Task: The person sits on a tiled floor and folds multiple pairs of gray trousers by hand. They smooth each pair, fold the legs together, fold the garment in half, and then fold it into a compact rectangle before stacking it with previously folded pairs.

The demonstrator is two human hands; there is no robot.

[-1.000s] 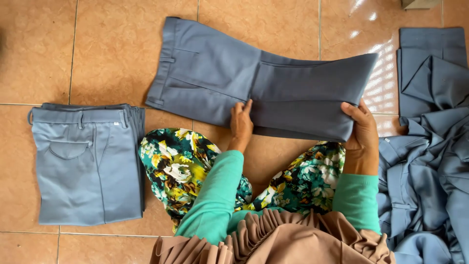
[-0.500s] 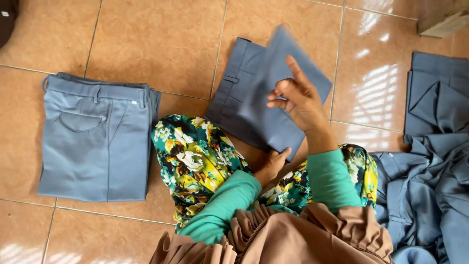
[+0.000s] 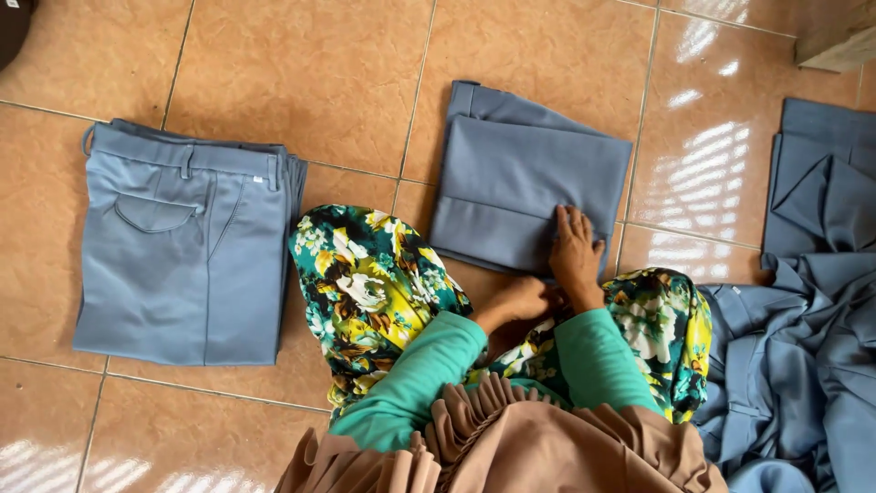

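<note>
- Right hand (image 3: 575,254): flat, fingers spread, pressing folded grey trousers (image 3: 529,187).
- Left hand (image 3: 525,298): curled at trousers' 6 o'clock edge; grip unclear.
- Folded trousers stack (image 3: 182,246): 9 o'clock.
- Loose grey garments (image 3: 803,310): 3 o'clock.

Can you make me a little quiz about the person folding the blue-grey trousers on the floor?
1. True or false: the right hand lies flat on the folded blue-grey cloth trousers.
2. Which side of the person has the neat stack of folded blue-grey trousers: A left, B right?
3. What lies on the orange-brown tiled floor at the far right?

Key: 1 true. 2 A. 3 A loose heap of blue-grey cloth garments.
</note>
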